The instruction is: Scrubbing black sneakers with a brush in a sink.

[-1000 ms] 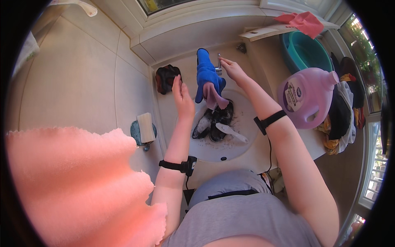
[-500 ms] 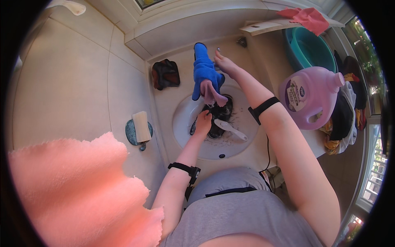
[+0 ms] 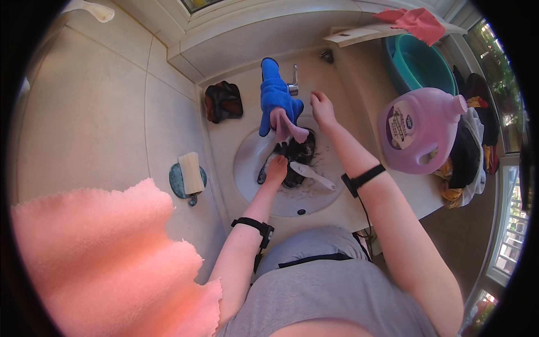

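Observation:
In the white oval sink [image 3: 241, 171] lies a black, soapy item [image 3: 302, 151]; its exact kind is hard to tell. My left hand [image 3: 276, 168] is closed on its near left part, with suds around the fingers. Beside that hand rests a white-handled brush [image 3: 314, 176], tilted across the black item and the basin. My right hand [image 3: 323, 110] is above the right rim of the sink, fingers curled, with nothing visible in them. To its left stands the chrome tap handle [image 3: 294, 81]. A blue cloth [image 3: 274, 92] and a pink cloth [image 3: 286, 124] drape over the spout, hiding it.
On the left are a dark crumpled cloth [image 3: 223, 101] and a soap bar [image 3: 191, 173] on a teal dish [image 3: 177, 181]. To the right stand a purple jug [image 3: 421, 132], teal basins [image 3: 424, 67] and piled clothes [image 3: 471, 160]. Large pink fabric [image 3: 112, 258] covers the lower left.
My right hand has left the tap handle, moving right and toward me, and its fingers have curled in. The left hand stays on the black item.

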Tool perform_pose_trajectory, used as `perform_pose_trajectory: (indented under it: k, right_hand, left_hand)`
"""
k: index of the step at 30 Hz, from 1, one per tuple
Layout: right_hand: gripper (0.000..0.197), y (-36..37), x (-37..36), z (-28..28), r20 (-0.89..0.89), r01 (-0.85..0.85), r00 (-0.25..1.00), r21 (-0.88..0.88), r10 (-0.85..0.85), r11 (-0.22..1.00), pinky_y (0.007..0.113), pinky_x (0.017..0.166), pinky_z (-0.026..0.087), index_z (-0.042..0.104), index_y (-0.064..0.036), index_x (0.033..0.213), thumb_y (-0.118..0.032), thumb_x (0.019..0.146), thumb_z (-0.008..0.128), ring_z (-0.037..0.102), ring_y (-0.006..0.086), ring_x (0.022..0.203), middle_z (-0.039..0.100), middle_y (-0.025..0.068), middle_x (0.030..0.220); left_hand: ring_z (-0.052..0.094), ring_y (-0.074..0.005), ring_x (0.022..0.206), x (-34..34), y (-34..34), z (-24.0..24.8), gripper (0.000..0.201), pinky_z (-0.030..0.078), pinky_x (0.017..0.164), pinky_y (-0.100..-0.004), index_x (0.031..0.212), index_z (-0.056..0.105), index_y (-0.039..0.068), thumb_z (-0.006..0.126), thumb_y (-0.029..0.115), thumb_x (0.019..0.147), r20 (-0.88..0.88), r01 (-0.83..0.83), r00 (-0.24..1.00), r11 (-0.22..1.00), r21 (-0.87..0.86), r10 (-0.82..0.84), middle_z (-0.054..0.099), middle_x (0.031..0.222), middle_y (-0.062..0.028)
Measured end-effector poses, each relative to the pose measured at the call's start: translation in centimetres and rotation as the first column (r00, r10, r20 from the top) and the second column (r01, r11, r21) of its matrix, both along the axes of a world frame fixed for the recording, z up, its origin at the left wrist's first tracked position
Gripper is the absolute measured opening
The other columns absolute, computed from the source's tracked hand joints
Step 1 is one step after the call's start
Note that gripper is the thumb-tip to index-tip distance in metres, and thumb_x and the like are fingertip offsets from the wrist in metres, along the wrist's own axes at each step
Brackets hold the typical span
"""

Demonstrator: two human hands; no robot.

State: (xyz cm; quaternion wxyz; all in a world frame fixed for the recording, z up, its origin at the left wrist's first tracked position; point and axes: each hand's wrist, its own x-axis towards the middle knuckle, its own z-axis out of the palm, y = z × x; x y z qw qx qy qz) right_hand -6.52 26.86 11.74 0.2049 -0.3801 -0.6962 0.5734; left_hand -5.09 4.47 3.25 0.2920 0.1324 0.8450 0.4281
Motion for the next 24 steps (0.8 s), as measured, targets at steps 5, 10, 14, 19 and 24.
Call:
perform_pose_trajectory:
  k: [5, 10, 14, 19, 24]
  right_hand:
    - [0.041, -7.2, 10.3, -6.4, 0.615, -0.603, 0.67, 0.124, 0.416, 0.788, 0.039, 0.078, 0.044, 0.048, 0.0, 0.113, -0.016, 0.075, 0.054, 0.058, 0.0321, 0.092, 0.059, 0.0223, 0.095]
    - [0.058, -10.6, 14.7, -9.1, 0.773, -0.74, 0.377, -0.079, 0.51, 0.668, 0.045, 0.074, 0.045, 0.03, -0.0014, 0.128, -0.011, 0.075, 0.052, 0.057, 0.0372, 0.09, 0.057, 0.0257, 0.098]
    - [0.053, -11.4, 15.3, -7.5, 0.676, -0.686, 0.557, 0.045, 0.483, 0.726, 0.045, 0.073, 0.045, 0.033, -0.0029, 0.128, -0.006, 0.076, 0.047, 0.057, 0.037, 0.09, 0.057, 0.025, 0.099]
    - [0.053, -10.9, 13.0, -2.7, 0.755, -0.743, 0.456, 0.031, 0.472, 0.669, 0.04, 0.076, 0.047, 0.046, -0.0216, 0.124, -0.005, 0.073, 0.048, 0.058, 0.0309, 0.092, 0.058, 0.0142, 0.105]
    - [0.048, -10.7, 11.6, -2.3, 0.755, -0.745, 0.395, -0.071, 0.524, 0.664, 0.036, 0.073, 0.049, 0.056, -0.0254, 0.115, -0.009, 0.07, 0.054, 0.061, 0.0258, 0.083, 0.062, 0.0106, 0.098]
  left_hand:
    - [0.055, -0.0367, 0.089, 1.4, -1.4, -2.0, 0.024, 0.044, 0.076, -0.043, 0.09, 0.061, 0.002, 0.05, 0.02, 0.079, -0.049, 0.294, 0.951, 0.938, -0.182, -0.307, 0.059, 0.095, -0.0195]
    - [0.056, -0.0319, 0.085, 3.8, -1.0, -1.4, 0.021, 0.046, 0.074, -0.0418, 0.086, 0.063, 0.007, 0.054, 0.024, 0.077, -0.31, 0.456, 0.78, 0.833, -0.314, -0.544, 0.059, 0.089, -0.0143]
    - [0.056, -0.0267, 0.09, 5.0, -2.0, -0.7, 0.02, 0.044, 0.076, -0.0406, 0.084, 0.062, 0.009, 0.057, 0.025, 0.074, -0.202, 0.581, 0.608, 0.603, -0.547, -0.768, 0.059, 0.091, -0.0108]
    - [0.057, -0.0213, 0.088, 5.0, -4.0, -1.4, 0.016, 0.039, 0.074, -0.0382, 0.086, 0.06, 0.008, 0.048, 0.017, 0.078, -0.365, 0.396, 0.441, 0.543, -0.741, -0.82, 0.062, 0.087, -0.0073]
    - [0.061, -0.0241, 0.077, 4.6, -4.4, -2.3, 0.02, 0.041, 0.072, -0.0397, 0.091, 0.055, 0.006, 0.05, 0.019, 0.076, -0.288, 0.322, 0.609, 0.562, -0.762, -0.739, 0.062, 0.072, -0.0049]
